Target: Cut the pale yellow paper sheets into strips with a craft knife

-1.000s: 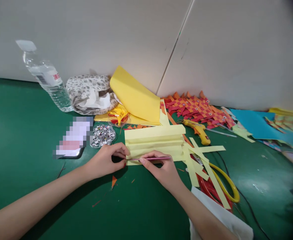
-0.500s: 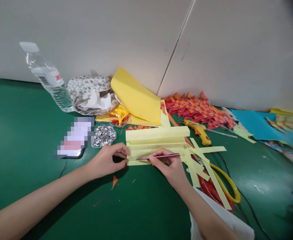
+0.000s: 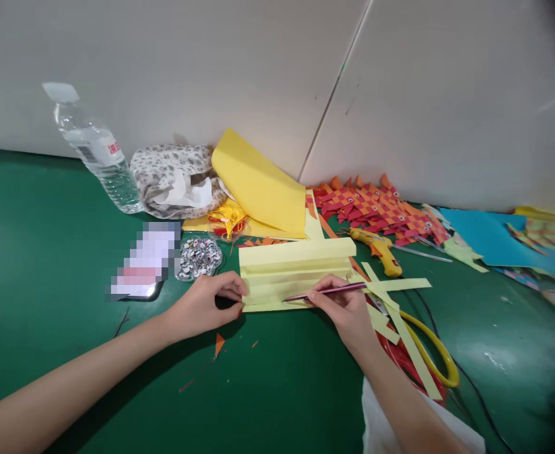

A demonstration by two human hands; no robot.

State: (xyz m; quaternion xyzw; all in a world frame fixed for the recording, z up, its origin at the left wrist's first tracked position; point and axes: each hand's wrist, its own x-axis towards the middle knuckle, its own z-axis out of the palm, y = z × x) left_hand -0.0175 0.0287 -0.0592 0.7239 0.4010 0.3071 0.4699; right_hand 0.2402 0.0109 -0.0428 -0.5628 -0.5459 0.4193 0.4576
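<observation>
A pale yellow sheet of paper (image 3: 296, 257), creased crosswise into pleats, lies on the green table in front of me. My left hand (image 3: 214, 304) pinches its left edge between thumb and fingers. In my right hand (image 3: 337, 309) is a slim purple pen (image 3: 338, 289), held in a writing grip with its tip down on the lower part of the sheet. Just right of the sheet, pale yellow paper strips (image 3: 403, 285) cross one another, partly over scissors with red and yellow handles (image 3: 441, 353).
Behind the paper are a yellow glue gun (image 3: 376, 249), woven red-orange paper fish (image 3: 376, 205) and a yellow sheet (image 3: 263, 183). To the left stand a bag of googly eyes (image 3: 199, 257), a phone (image 3: 147, 261), a patterned tissue pouch (image 3: 173, 167) and a water bottle (image 3: 100, 151).
My right hand has slid the pen rightward along the lower part of the sheet. My left hand keeps its pinch on the left edge.
</observation>
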